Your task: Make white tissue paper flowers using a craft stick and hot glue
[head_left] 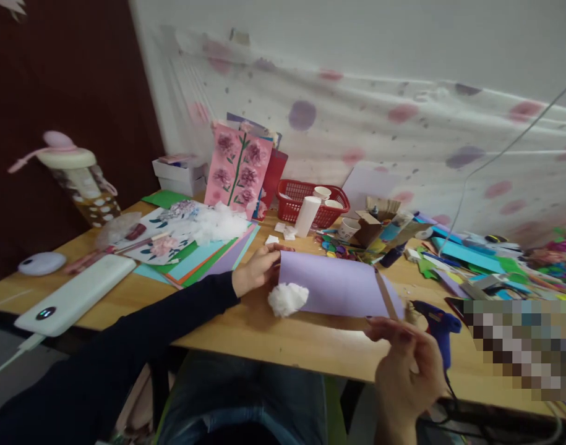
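The purple sheet (331, 284) partly hides the left hand (257, 272); pixelation obscures a dark-edged slab (524, 346)

Over the light-brown wooden tabletop (283, 346), a curved purple paper sheet (333, 284) spans between left hand (257, 272) and right hand (406, 368), a crumpled white tuft (288, 300) at its near left corner, a blue pistol-shaped glue gun (441, 327) to its right. Behind it sits a red plastic basket (289, 209) holding white paper cups (322, 193); left of that stands a rectangular pink flower card (239, 170).
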Demonstrator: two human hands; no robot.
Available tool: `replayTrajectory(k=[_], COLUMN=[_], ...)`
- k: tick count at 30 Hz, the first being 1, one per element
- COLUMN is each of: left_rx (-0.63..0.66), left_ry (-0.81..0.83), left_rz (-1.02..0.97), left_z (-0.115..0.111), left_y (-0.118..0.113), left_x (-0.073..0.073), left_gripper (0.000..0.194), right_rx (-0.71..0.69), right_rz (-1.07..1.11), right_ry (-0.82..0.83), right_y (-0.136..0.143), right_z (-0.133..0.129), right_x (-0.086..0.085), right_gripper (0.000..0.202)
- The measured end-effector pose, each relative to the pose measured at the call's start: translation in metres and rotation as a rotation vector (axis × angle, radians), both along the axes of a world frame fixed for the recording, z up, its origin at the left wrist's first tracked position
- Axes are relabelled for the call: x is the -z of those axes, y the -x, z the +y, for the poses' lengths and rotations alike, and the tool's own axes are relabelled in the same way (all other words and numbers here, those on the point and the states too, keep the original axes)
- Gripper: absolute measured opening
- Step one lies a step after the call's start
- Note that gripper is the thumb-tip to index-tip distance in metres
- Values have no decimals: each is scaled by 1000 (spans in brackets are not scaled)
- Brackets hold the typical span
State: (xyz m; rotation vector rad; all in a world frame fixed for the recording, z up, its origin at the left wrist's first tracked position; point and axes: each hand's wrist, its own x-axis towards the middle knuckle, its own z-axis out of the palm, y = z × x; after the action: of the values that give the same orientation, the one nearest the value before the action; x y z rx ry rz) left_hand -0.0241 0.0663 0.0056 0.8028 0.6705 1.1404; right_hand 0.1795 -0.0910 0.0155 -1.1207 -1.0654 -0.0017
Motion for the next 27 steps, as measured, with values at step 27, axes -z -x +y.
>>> replayTrajectory(k=[27], left_rx=[83], left_ry=[-834], left_rz=[930], left_z=[19], left_y=[83], left_x=[-4], left_gripper=[20], right_rx=[-252], right_rz=[-935], right_ry=[594], right_y=[47], right_z=[41], right_x=[50], right_gripper=[27])
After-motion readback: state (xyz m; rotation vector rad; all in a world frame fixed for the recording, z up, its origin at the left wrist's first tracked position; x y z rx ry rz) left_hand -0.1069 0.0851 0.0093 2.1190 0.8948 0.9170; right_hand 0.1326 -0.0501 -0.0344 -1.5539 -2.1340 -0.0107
